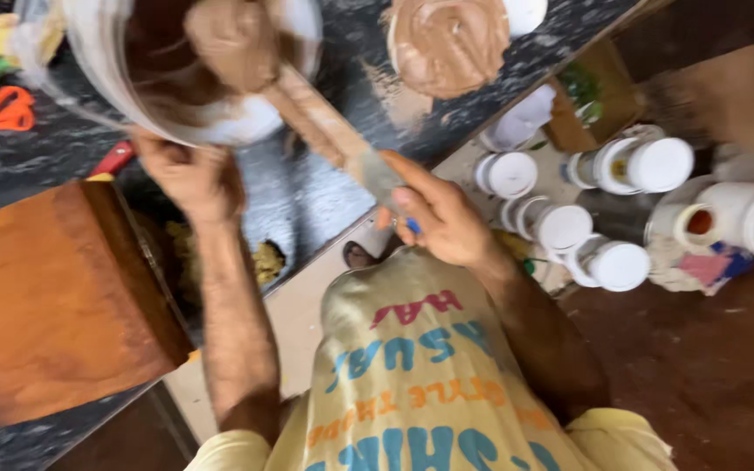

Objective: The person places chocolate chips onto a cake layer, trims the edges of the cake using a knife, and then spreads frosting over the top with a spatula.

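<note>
Head view, only one, motion-blurred. Left hand [187, 171] grips the lower rim of a white plastic bucket [106, 52] and holds it tipped over the dark speckled countertop [298, 196]; fingers curl under the edge, clamped on the wall. Right hand [440, 216] is closed around the handle of a flat wooden paddle [325, 126], whose coated blade reaches up into the bucket mouth. Inside sits a thick brown batter [220, 39], smeared on the walls and on the paddle tip. The hands are apart, one on each thing.

Step in hand, as I judge it: scraping or stirring the brown mix in the tilted bucket. The next move probably calls for a steady tilt from the left hand and a firm sweep of the paddle along the inner wall, since the mix looks stiff and clings.

Around: a round pan filled with the same brown batter [447, 44] lies further along the counter. A square brown wooden block [45, 296] sits by the left forearm. Orange scissors [6, 109] lie at the far left. Below the counter edge, several white-lidded jars [621, 262] stand on the floor. The person wears a pale yellow printed shirt [412, 375].
</note>
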